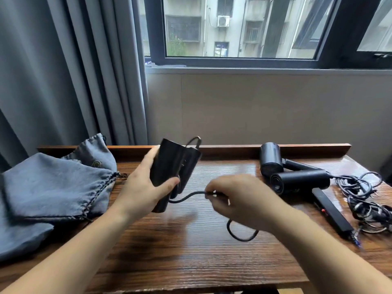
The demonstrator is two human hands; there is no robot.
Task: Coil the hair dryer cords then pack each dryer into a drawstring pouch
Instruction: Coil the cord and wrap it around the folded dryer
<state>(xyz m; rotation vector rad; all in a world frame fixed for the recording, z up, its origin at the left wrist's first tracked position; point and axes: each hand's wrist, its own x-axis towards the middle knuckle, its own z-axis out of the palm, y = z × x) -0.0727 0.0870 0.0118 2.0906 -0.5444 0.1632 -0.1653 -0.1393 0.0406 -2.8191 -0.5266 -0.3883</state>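
Observation:
My left hand (144,187) grips a folded black hair dryer (171,166) above the middle of the wooden table (169,251). Its black cord (186,197) runs from the dryer's lower end to my right hand (235,200), which pinches it; a loop of the cord (241,232) hangs below that hand. Two more black dryers (297,179) lie at the right with a tangle of cords (364,196) beside them. Several grey-blue drawstring pouches (55,183) are piled at the left.
A raised wooden lip (233,148) runs along the table's back edge. Grey curtains (63,71) hang at the back left, and a window (244,28) sits above a beige wall behind the table.

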